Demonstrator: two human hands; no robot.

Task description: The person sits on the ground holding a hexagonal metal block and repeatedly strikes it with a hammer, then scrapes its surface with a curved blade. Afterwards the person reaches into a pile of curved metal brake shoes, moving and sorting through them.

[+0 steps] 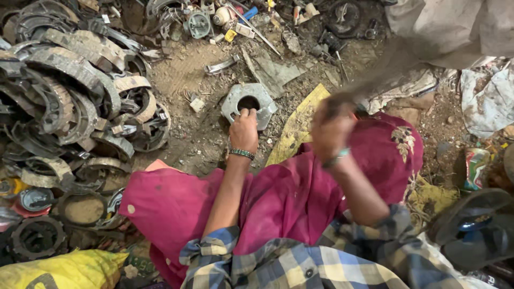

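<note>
My left hand (243,130) rests its fingers on the near rim of a grey metal block with a round hole (249,101), which lies on the dirt floor. A blurred dark tool, seemingly a hammer (375,72), is raised up and to the right in my right hand (330,128), which is closed on its handle. Both wrists wear bead bracelets. A magenta cloth (278,198) covers my lap below both hands.
A big heap of curved brake shoes (69,96) fills the left. Small metal parts (225,21) lie at the top. A yellow board (297,126) lies beside the block, a yellow sack (64,270) at bottom left, pale cloth (455,27) and sandals (471,225) at right.
</note>
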